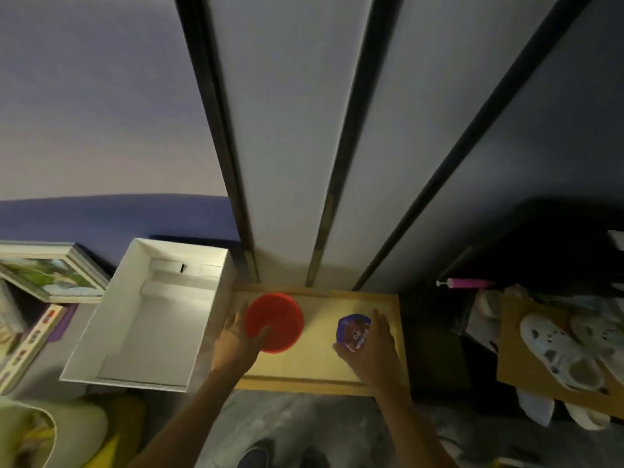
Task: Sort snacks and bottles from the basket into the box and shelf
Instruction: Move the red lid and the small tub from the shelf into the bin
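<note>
Left hand is gripping the red tub at its near edge, thumb on top; right hand is wrapping the purple cup. Both over the shelf beneath them, box just left of the left hand. Likely light, rigid, slick plastic: grip sidewalls.

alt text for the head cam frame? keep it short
A person's left hand grips a round red plastic container and the right hand grips a small purple snack cup, both over a yellow wooden shelf. An open white cardboard box stands just left of the shelf.
</note>
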A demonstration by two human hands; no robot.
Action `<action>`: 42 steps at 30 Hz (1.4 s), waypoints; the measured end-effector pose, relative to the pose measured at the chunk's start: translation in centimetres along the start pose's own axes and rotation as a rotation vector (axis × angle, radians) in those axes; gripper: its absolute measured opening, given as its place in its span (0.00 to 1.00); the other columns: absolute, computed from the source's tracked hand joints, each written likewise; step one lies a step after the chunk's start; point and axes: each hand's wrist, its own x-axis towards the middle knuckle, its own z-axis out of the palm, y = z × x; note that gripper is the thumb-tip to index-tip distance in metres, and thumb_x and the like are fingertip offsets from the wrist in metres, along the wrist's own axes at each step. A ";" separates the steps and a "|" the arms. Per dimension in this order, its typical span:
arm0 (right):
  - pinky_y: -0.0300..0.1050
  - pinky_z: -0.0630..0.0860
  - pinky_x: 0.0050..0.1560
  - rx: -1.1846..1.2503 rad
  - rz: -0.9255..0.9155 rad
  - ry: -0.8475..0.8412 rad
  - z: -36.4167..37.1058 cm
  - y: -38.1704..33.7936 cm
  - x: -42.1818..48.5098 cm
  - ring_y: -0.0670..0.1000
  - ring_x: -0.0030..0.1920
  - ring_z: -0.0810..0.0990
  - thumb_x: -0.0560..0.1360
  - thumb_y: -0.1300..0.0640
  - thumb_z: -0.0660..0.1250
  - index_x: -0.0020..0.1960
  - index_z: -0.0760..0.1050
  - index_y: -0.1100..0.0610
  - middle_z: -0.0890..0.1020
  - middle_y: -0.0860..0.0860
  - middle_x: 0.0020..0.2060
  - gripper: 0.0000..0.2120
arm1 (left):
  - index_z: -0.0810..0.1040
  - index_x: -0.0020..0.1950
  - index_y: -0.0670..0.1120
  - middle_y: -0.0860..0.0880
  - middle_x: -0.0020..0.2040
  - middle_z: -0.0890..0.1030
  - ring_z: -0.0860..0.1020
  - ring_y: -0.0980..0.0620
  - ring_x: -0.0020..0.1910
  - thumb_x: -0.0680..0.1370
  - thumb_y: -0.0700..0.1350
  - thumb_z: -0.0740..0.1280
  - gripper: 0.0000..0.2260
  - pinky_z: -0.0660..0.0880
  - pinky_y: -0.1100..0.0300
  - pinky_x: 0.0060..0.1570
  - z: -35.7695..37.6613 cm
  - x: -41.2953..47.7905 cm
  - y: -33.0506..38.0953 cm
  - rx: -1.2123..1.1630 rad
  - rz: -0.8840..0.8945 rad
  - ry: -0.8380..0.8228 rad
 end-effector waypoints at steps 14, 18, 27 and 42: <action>0.47 0.83 0.60 0.001 -0.076 -0.084 -0.3 0.2 0.6 0.55 0.72 0.73 0.66 0.36 0.82 0.82 0.58 0.50 0.67 0.50 0.75 0.54 | 0.80 0.73 0.58 0.44 0.52 0.87 0.85 0.42 0.45 0.76 0.45 0.66 0.24 0.85 0.49 0.44 0.2 -0.2 -1.1 -0.229 -0.087 0.049; 0.50 0.85 0.56 0.036 -0.158 -0.027 -4.2 -2.1 -0.3 0.54 0.67 0.77 0.64 0.36 0.83 0.79 0.61 0.49 0.71 0.50 0.72 0.51 | 0.82 0.71 0.54 0.50 0.46 0.84 0.83 0.49 0.40 0.78 0.43 0.67 0.22 0.83 0.56 0.38 -3.6 -2.5 1.6 -0.308 -0.011 0.071; 0.51 0.83 0.61 0.114 -0.384 -0.007 -11.9 -11.0 -4.5 0.57 0.70 0.75 0.66 0.40 0.83 0.81 0.61 0.52 0.69 0.53 0.73 0.52 | 0.77 0.76 0.53 0.44 0.51 0.87 0.88 0.45 0.41 0.83 0.42 0.67 0.20 0.85 0.49 0.31 -14.8 -8.8 1.8 -0.455 -0.007 0.205; 0.51 0.83 0.61 0.035 -0.803 -0.159 0.1 -34.6 -23.2 0.57 0.72 0.73 0.68 0.36 0.82 0.83 0.55 0.54 0.69 0.55 0.76 0.56 | 0.80 0.73 0.52 0.47 0.40 0.87 0.86 0.47 0.30 0.83 0.46 0.66 0.18 0.85 0.46 0.33 -34.2 -25.4 -22.6 -0.468 -0.214 0.627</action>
